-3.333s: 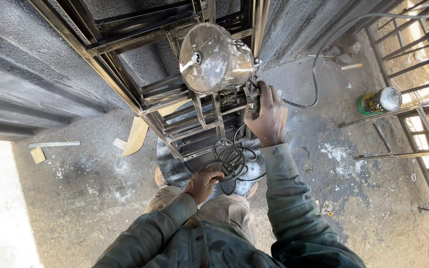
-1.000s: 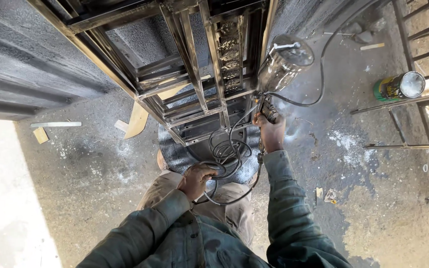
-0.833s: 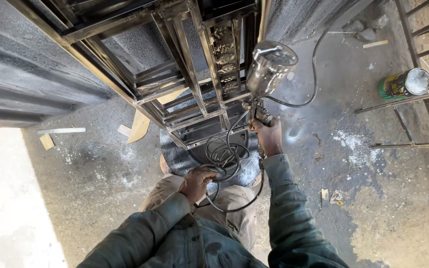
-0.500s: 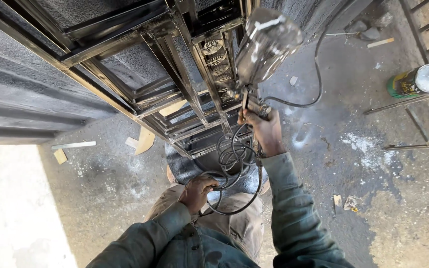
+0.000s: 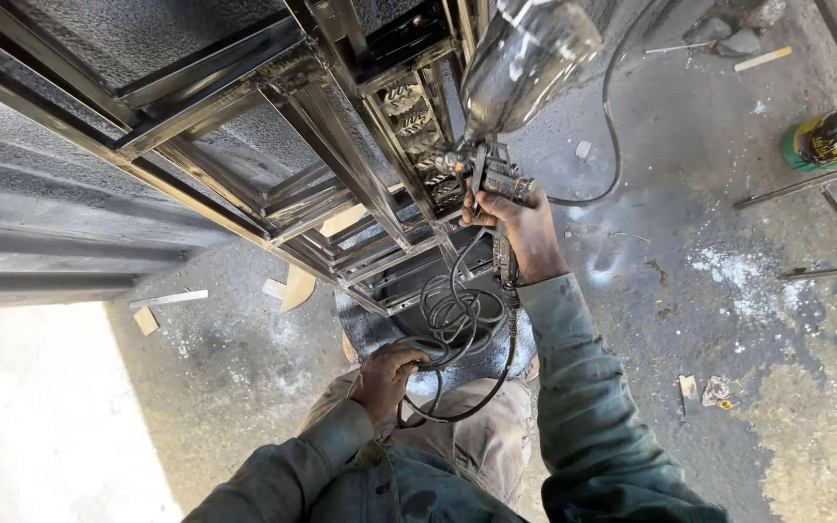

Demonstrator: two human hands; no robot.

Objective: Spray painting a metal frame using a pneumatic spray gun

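Metal gleams on the spray gun [image 5: 496, 174], which the right hand [image 5: 525, 228] grips tight by the handle, its shiny cup [image 5: 525, 58] tilted toward twelve o'clock. Its nozzle sits just beside the dark steel gate frame [image 5: 273, 136], at nine o'clock from the gun. At seven o'clock from that hand, the left hand [image 5: 389, 378] is curled closed around the coiled black hose [image 5: 457, 320]. At two o'clock a green can [image 5: 830, 136] stands on the concrete floor [image 5: 690, 310].
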